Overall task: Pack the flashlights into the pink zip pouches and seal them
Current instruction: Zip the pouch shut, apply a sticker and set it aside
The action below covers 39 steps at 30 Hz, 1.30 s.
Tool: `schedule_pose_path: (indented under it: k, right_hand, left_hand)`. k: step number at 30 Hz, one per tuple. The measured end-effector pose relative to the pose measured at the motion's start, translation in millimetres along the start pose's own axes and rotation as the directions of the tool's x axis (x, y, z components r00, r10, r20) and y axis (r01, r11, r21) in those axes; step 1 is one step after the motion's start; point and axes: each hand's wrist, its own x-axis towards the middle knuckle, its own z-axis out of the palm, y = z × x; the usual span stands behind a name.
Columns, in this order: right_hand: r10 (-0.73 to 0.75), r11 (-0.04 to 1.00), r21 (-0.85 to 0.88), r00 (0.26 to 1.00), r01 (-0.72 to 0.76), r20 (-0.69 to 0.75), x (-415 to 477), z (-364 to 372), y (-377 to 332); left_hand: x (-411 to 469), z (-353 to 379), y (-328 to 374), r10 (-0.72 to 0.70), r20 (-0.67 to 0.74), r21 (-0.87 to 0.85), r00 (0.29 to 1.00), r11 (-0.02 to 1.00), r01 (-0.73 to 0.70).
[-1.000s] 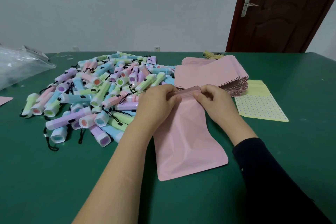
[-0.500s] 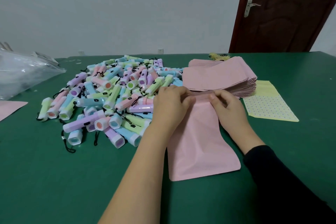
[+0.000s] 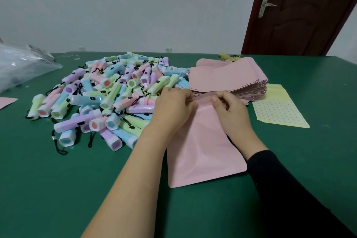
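A pink zip pouch (image 3: 202,147) lies flat on the green table, its top edge pointing away from me. My left hand (image 3: 172,108) pinches the left end of that top edge. My right hand (image 3: 229,110) pinches the same edge just to the right, thumb on top. A big heap of pastel flashlights (image 3: 108,98) in pink, blue, green and purple, with black wrist cords, lies left of the pouch. A stack of empty pink pouches (image 3: 228,79) sits just beyond my hands.
A yellow dotted pouch (image 3: 278,110) lies flat to the right of the stack. A clear plastic bag (image 3: 21,65) sits at the far left, with a pink pouch corner (image 3: 6,101) near the left edge. A brown door (image 3: 301,11) stands behind the green table (image 3: 58,189).
Both hands keep pinching the pouch's top edge and have shifted only slightly along it. The view has drifted, so everything sits further right in the frame.
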Motion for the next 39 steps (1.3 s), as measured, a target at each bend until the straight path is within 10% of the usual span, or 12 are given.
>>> schedule_pose_path:
  k: [22, 27, 34, 39]
  right_hand:
    - [0.155, 0.931, 0.318, 0.983, -0.178, 0.095, 6, -9, -13]
    - [0.265, 0.827, 0.519, 0.964, -0.215, -0.023, 16, -22, -18]
    - [0.310, 0.803, 0.381, 0.866, -0.459, 0.392, 16, -40, -10]
    - [0.335, 0.814, 0.420, 0.915, -0.401, 0.224, 18, -41, -6]
  left_hand:
    - [-2, -33, -15, -0.096, 0.119, -0.198, 0.988, 0.973, 0.118]
    - [-2, -35, -9, -0.172, 0.045, -0.625, 0.984, 0.763, 0.163]
    - [-1, -27, 0, -0.314, -0.054, -0.806, 0.948, 0.574, 0.144]
    - [2, -17, 3, -0.398, 0.060, -0.898, 0.915, 0.379, 0.223]
